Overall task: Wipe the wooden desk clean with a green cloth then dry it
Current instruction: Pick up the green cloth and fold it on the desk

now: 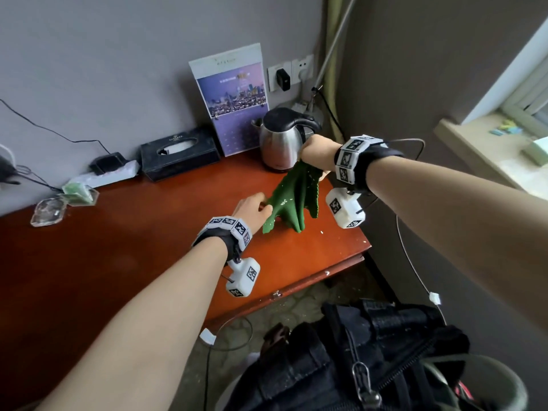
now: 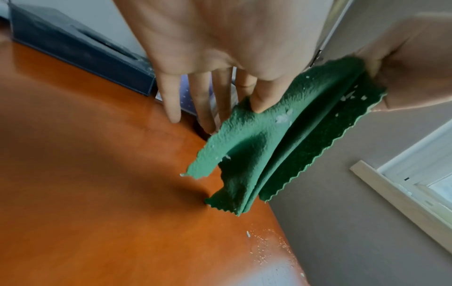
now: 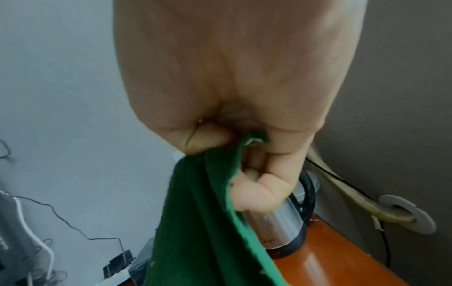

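Observation:
A green cloth (image 1: 292,200) with a scalloped edge hangs bunched between both hands above the right end of the wooden desk (image 1: 133,247). Its lowest folds touch the wood. My right hand (image 1: 317,155) grips the cloth's top corner in a fist, close in front of the kettle. In the right wrist view the cloth (image 3: 195,222) drops from the curled fingers (image 3: 257,193). My left hand (image 1: 256,207) pinches the lower left edge. In the left wrist view the thumb (image 2: 261,102) presses on the cloth (image 2: 269,147) while the other fingers point down. White crumbs (image 2: 266,243) speckle the cloth and the desk's right front corner.
A steel kettle (image 1: 281,140), a calendar (image 1: 234,96) and a dark tissue box (image 1: 179,154) stand along the back wall. A power strip (image 1: 109,173) and a glass dish (image 1: 49,210) lie further left. The desk's right edge meets a brown wall. A black bag (image 1: 370,351) sits below the front edge.

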